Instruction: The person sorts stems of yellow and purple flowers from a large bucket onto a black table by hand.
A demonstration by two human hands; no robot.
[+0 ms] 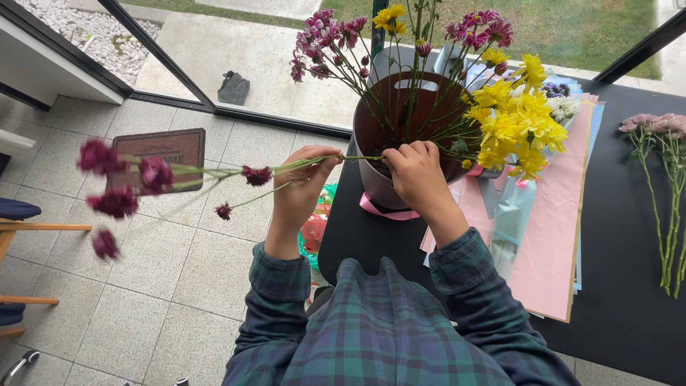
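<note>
We pinch a purple flower stem [214,171] with both hands, left fingers [304,168] and right fingers [407,154] curled tight, bucket [375,182] just beyond right fingers. Squeezing hard could snap it.

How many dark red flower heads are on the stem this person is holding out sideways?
6 show on the held stem: four large blurred ones at the far left, over the floor, and two small ones nearer the left hand. The right hand grips the cut end; more may be hidden.

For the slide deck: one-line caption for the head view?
Both hands, left and right, hold a dark red flower stem sideways beside a flower-filled bucket.
</note>
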